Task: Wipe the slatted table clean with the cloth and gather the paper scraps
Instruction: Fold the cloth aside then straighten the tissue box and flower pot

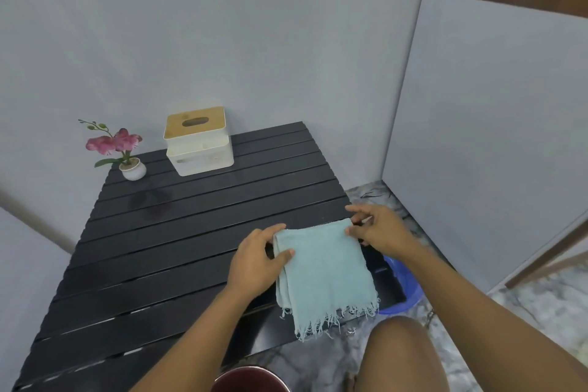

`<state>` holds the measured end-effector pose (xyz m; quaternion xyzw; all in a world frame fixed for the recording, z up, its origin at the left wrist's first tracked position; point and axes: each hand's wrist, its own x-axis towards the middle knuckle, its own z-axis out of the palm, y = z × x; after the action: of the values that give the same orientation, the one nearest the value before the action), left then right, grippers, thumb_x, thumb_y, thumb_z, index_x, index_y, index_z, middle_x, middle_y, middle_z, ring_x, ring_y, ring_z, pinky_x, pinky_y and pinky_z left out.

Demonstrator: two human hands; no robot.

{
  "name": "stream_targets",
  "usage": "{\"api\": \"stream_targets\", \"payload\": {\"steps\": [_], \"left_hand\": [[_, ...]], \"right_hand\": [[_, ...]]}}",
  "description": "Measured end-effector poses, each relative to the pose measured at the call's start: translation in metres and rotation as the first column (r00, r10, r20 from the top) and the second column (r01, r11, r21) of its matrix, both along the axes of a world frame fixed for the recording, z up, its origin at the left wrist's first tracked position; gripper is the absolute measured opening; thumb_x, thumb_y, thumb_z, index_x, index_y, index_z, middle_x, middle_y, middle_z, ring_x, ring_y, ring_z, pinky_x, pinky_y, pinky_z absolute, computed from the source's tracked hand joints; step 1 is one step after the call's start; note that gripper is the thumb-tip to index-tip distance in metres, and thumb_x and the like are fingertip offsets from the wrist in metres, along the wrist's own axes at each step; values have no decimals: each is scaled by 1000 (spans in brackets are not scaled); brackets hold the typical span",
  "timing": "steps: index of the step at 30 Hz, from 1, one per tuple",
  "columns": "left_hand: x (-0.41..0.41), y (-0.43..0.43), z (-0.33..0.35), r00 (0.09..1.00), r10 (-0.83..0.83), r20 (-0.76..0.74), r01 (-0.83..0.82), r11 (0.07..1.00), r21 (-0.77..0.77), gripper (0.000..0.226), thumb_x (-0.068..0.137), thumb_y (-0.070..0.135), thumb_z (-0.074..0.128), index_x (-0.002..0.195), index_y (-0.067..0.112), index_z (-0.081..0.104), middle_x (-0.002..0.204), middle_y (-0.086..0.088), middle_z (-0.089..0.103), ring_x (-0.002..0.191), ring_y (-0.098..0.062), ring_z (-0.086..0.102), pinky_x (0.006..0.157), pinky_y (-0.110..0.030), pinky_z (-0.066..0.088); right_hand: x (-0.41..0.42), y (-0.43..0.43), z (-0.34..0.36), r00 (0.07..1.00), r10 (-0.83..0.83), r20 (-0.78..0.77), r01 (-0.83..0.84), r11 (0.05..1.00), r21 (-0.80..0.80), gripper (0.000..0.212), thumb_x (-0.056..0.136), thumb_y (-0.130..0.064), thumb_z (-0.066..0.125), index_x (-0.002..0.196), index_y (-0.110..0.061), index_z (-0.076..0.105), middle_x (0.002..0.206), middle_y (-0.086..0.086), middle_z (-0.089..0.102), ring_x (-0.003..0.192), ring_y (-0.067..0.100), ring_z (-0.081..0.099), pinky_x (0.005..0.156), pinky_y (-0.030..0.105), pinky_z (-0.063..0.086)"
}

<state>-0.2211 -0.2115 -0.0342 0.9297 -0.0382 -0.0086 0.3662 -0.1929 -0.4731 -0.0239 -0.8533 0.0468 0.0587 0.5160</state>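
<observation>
pale teal cloth [324, 270], black slatted table [178, 232], possibly blue bin [404, 283]

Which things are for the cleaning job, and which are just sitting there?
For the job: light blue cloth, pinched by the left hand and right hand; black slatted table. No paper scraps show.
Just sitting there: tissue box; potted flower; blue tub on the floor; dark red container.

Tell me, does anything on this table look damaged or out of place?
The cloth, pinched by left hand and right hand, has a ragged, frayed near hem hanging past the table edge. Dull smears mark the slats near the flower pot.
</observation>
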Motion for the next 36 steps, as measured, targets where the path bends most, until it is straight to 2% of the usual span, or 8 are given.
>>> {"api": "stream_targets", "payload": {"steps": [2, 6, 11, 14, 18, 23, 28, 36], "left_hand": [[-5, -1, -2, 999, -21, 25, 20, 997, 71, 47, 81, 42, 69, 125, 42, 54, 89, 13, 52, 88, -9, 51, 71, -26, 40], [-8, -8, -3, 994, 14, 108, -24, 995, 96, 50, 81, 38, 69, 128, 41, 53, 87, 12, 47, 95, -16, 49, 79, -30, 41], [-21, -12, -6, 953, -97, 286, 14, 959, 282, 54, 88, 41, 57, 140, 36, 42, 140, 0, 41, 125, -20, 38, 104, -37, 31], [-30, -10, -12, 920, -340, 195, 233, 874, 426, 58, 93, 57, 32, 147, 37, 29, 158, 4, 19, 145, -21, 14, 117, -39, 7], [-37, -9, -18, 930, -364, 41, 288, 796, 532, 66, 91, 65, 7, 151, 36, 3, 158, 10, -13, 145, -18, -18, 115, -42, -16], [-46, -36, -15, 959, -283, -13, 247, 811, 531, 73, 88, 66, 0, 151, 29, -3, 159, 0, -17, 144, -24, -22, 115, -49, -14], [-42, -23, -14, 962, -272, -3, 233, 818, 525, 73, 89, 67, 5, 151, 29, -3, 158, 7, -18, 144, -15, -21, 114, -50, -18], [-32, -8, -12, 940, -339, -45, 305, 770, 561, 70, 92, 64, 8, 151, 30, -6, 158, 12, -18, 144, -12, -20, 113, -52, -19]], "right_hand": [[-3, 3, 0, 991, 133, 25, -127, 977, -171, 50, 73, -18, 79, 119, -26, 62, 97, -1, 60, 72, 6, 55, 69, 15, 45], [3, 13, 2, 952, 305, 30, -262, 859, -440, 46, 78, -21, 74, 121, -28, 61, 101, 3, 49, 88, 15, 51, 84, 28, 43], [0, 6, 0, 932, 302, 199, -195, 883, -426, 44, 84, -31, 67, 127, -34, 56, 124, -8, 48, 114, 10, 45, 99, 28, 37], [-16, 2, -5, 884, 436, 170, -293, 798, -526, 53, 87, -50, 58, 137, -39, 44, 149, -14, 31, 135, 1, 19, 113, 29, 17], [-34, -4, -18, 812, 581, -42, -438, 560, -704, 68, 85, -70, 25, 146, -47, 7, 154, -20, -17, 140, 8, -25, 114, 34, -12], [-22, -19, -13, 818, 571, -68, -441, 548, -711, 71, 78, -80, 16, 143, -54, 7, 155, -16, -22, 140, 13, -30, 115, 40, -15], [-24, -6, -11, 816, 572, 82, -353, 606, -713, 80, 80, -77, 29, 148, -38, 15, 157, -17, -8, 143, 8, -20, 117, 35, -11], [-32, 0, -27, 812, 578, 85, -370, 621, -691, 80, 85, -74, 25, 150, -33, 5, 157, -17, -11, 142, 4, -20, 115, 29, -12]]}}
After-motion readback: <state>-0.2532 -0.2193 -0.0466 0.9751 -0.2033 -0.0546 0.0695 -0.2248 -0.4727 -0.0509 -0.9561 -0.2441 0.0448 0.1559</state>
